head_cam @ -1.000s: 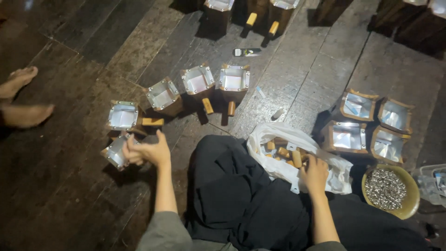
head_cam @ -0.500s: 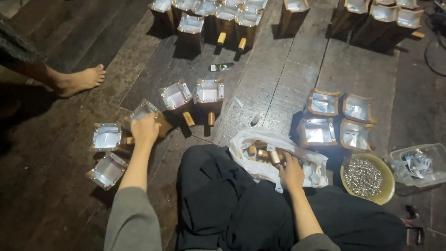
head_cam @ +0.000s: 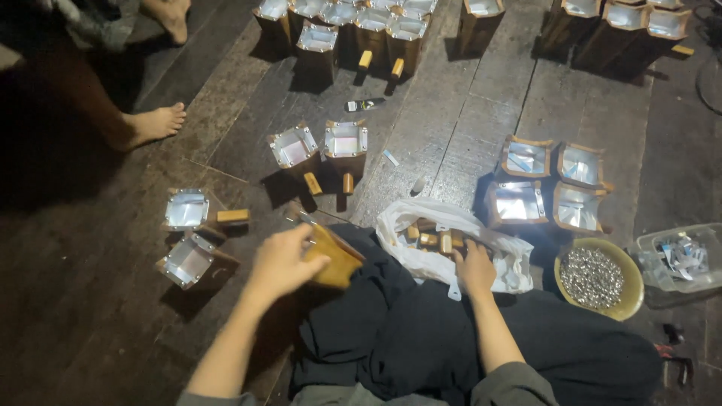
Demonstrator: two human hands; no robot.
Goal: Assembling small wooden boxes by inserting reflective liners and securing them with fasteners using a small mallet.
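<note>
Left hand (head_cam: 282,262) fingers clamped wooden box (head_cam: 335,259) over lap. Right hand (head_cam: 474,265) fingers curled among blocks (head_cam: 436,239) in bag (head_cam: 444,259); grasp unclear. Risk: one-handed grip slipping, box dropping onto floor (head_cam: 451,128).

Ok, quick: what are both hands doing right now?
Left hand: closed on a wooden box.
Right hand: in the white plastic bag; grip cannot be told.

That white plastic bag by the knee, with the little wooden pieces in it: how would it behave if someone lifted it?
The white plastic bag looks thin and crumpled, so probably floppy. The wooden pieces would likely slide together and sag it. It lies open, so some might spill.
</note>
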